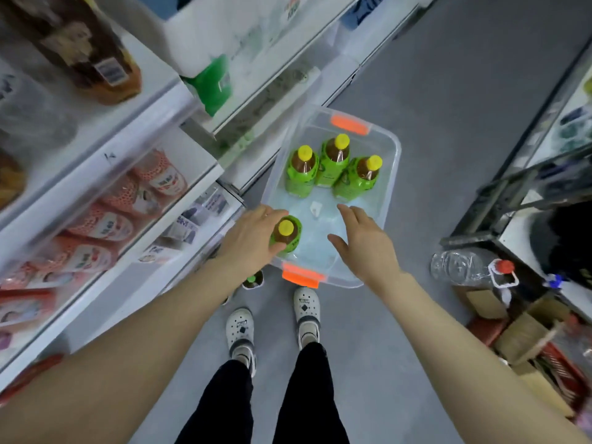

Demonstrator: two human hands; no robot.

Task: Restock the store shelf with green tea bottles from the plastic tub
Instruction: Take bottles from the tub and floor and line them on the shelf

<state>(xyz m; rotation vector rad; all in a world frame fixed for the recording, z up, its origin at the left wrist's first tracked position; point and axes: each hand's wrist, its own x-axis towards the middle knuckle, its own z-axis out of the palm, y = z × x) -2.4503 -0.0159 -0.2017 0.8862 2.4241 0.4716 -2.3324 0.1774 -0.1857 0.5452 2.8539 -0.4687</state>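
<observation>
Gripping hand: the left hand curls round the shoulder of a green tea bottle, thumb on the near side, fingers on the far side, just under the yellow cap.
Free hand: the right hand hovers over the tub with fingers spread, holding nothing.
Bottle in hand: upright at the near-left corner of the clear plastic tub. Whether its base rests on the tub floor or hangs clear cannot be told.
Other stock: three more bottles stand upright, clustered at the tub's far end.
Tub: on the grey floor just beside the store shelf, with orange latches at both ends.
Doing it well: a straight lift should clear the tub wall. The free hand could steady the base, and the label should face outward on the shelf.
Readable writing: none. The green wrappers are too blurred for a brand. A barcode shows on a brown bottle higher up, and the red-patterned packs carry smeared print.
</observation>
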